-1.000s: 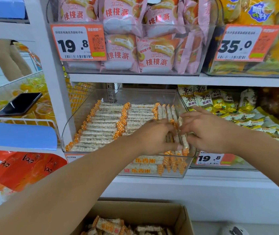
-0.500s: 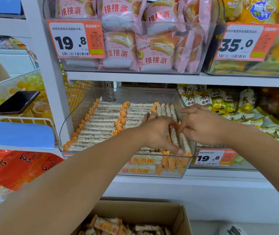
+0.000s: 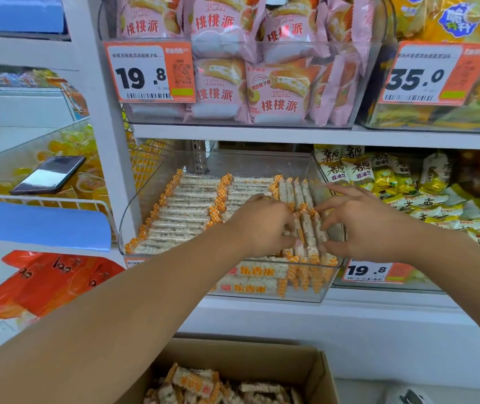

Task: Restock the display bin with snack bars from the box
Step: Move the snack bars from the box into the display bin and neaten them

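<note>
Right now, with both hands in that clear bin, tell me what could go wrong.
1. The left hand and right hand squeeze upright snack bars against the display bin's right wall; released loosely, they may topple onto the flat rows.
2. Pressing hard could crush the puffed bars.
3. The cardboard box sits right below; a slipped bar would likely fall into it or onto the floor.

Both hands, left hand (image 3: 265, 225) and right hand (image 3: 364, 225), gripped upright snack bars (image 3: 306, 231) in clear bin (image 3: 133, 217), open box (image 3: 314, 374) below
</note>
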